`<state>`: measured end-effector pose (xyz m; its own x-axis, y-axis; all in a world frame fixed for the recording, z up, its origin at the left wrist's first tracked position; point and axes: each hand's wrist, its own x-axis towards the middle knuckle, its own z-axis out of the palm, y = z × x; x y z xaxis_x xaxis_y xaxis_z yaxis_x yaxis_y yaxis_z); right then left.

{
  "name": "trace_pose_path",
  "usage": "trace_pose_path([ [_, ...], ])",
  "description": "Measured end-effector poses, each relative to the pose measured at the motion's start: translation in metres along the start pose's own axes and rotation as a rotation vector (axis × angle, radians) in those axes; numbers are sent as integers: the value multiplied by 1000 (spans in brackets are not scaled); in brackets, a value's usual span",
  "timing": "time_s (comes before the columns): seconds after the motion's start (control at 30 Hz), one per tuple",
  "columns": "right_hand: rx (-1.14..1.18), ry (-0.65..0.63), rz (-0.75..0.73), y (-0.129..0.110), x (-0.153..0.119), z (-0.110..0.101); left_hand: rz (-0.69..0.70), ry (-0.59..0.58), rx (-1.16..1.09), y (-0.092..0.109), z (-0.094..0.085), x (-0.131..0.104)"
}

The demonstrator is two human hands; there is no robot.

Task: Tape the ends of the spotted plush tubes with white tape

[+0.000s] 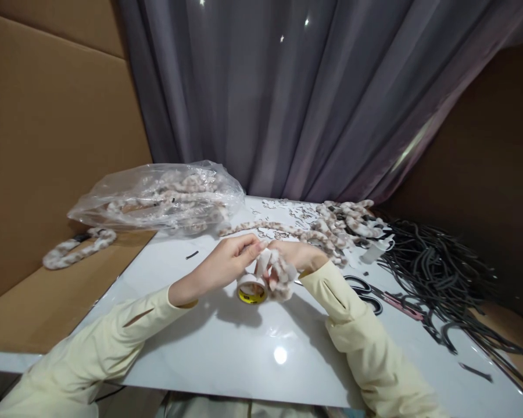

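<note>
Over the middle of the white table, my left hand (pixel 227 261) has its thumb and fingers pinched at the top of a bunched white and brown fluffy strip (pixel 279 273). My right hand (pixel 297 254) is closed round the back of the same strip, its fingers partly hidden by the fluff. A roll of tape (pixel 251 289) with a yellow inner ring hangs just below my left fingers, against the left side of the fluff. The two hands nearly touch at the fingertips.
A clear plastic bag (pixel 157 197) of fluffy strips lies back left, beside a fluffy loop (pixel 79 248) on cardboard. Rightward are piled fluffy strips (pixel 348 223), a white bottle (pixel 375 249), black-handled scissors (pixel 362 293) and heaped black cords (pixel 436 267).
</note>
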<state>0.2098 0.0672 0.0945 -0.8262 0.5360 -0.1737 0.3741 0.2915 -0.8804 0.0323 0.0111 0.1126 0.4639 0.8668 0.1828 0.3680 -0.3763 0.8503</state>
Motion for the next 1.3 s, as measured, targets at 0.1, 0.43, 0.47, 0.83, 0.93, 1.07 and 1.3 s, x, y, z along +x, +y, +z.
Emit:
trace_pose_path([
  [0.1, -2, -99, -22, -1, 4, 4, -16, -36, -31, 1, 2, -1],
  [0.43, -57, 88, 34, -5, -21, -19, 75, -23, 160, 6, 5, -6],
  [0.47, -93, 123, 52, -8, -24, -21, 81, -13, 185, 6, 6, -6],
  [0.83, -370, 338, 68, -25, -32, -19, 12, -71, 166, -1, 11, -6],
  [0.93, -465, 385, 24, -28, -33, -15, -21, -117, 152, -1, 13, -6],
  [1.07, -674, 455, -51, -40, -38, -4, -40, -137, 117, -2, 14, -6],
  [1.3, -798, 380, -171, -52, -46, 7, -76, -140, 149, -8, 18, -5],
])
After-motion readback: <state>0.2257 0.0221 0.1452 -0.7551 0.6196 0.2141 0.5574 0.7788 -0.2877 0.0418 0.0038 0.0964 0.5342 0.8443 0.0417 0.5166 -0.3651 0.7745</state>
